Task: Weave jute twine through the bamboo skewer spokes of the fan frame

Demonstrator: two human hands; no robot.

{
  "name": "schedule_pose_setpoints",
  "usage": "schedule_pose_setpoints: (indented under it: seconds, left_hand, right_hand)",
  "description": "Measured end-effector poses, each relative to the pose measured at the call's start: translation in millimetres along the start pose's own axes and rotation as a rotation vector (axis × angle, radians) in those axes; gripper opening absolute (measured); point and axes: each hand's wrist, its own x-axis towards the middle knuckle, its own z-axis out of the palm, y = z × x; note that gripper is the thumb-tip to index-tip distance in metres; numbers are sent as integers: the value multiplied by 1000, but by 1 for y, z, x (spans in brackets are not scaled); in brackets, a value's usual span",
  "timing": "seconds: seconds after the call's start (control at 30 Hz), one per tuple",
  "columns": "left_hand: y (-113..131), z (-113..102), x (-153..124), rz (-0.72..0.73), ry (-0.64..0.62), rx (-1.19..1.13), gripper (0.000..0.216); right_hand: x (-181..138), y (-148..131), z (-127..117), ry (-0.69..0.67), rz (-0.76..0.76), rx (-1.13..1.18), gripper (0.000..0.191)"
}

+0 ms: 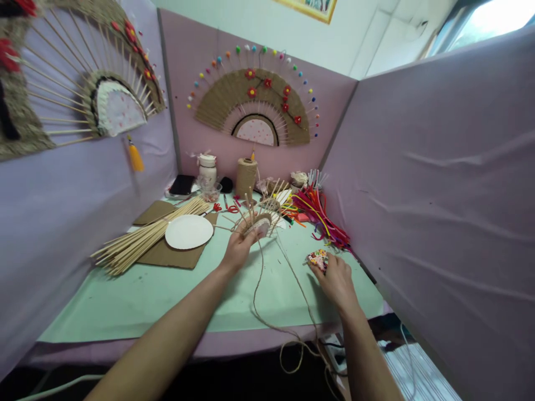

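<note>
My left hand (241, 240) is closed on a small half-round fan frame (262, 225), with thin sticks radiating from it and twine wound round its curved edge. From this piece a long strand of jute twine (256, 295) runs down over the table's front edge and loops below. To the right, just over the green tabletop, my right hand (337, 278) grips a small object with a multicoloured, speckled surface (318, 259). Its kind cannot be made out, since the fingers cover part of it.
Left on the table (167, 312) lie a bundle of bamboo sticks (146, 239), a white oval disc (189, 231) and cardboard (173, 257). Behind stand a twine spool (246, 177) and white bottle (207, 169); red scissors (232, 209) lie nearby. Pipe cleaners (321, 214) lie right. Partitions surround the table.
</note>
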Motion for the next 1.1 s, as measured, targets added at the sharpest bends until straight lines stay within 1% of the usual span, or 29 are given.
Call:
schedule_pose_setpoints:
  seconds: [0.07,0.13,0.3,0.43,0.5,0.53,0.6,0.7,0.8,0.87,0.97,1.03,1.1]
  left_hand:
    - [0,-1,0,-37,4,-28,44]
    - [2,-1,-1,-58,0,-53,42]
    - [7,1,-1,-94,16,-128,38]
    - [6,0,0,-110,33,-164,34]
    - [5,-1,0,-112,41,-178,30]
    - [5,-1,0,-111,44,-188,28]
    - [4,-1,1,-114,49,-214,24]
    - [6,-2,0,-125,41,-256,18]
    - [7,-3,0,-138,22,-285,15]
    - [7,-3,-1,-136,21,-304,16]
    - [6,-2,-1,-142,9,-319,16]
    - [6,-2,-1,-162,-4,-317,15]
    - [5,0,-2,-179,-15,-324,13]
  right_hand:
    - [0,0,6,-55,26,-79,55]
    - [2,-3,9,-90,46,-104,53]
    - [5,-4,8,-97,121,-79,55]
    - [6,3,4,-187,150,-75,45]
    - [8,8,2,-216,160,-17,40]
    - [9,10,0,-200,169,35,40]
    - [11,14,-6,-119,200,200,40]
    - [10,11,-20,15,252,618,41]
    - [2,-9,-41,100,220,1100,39]
    - [-5,-29,-54,122,170,1347,35]
    - [-16,-60,-68,46,158,1603,32]
    - [-20,-78,-70,-57,126,1651,31]
    - [-21,-96,-68,-105,75,1627,28]
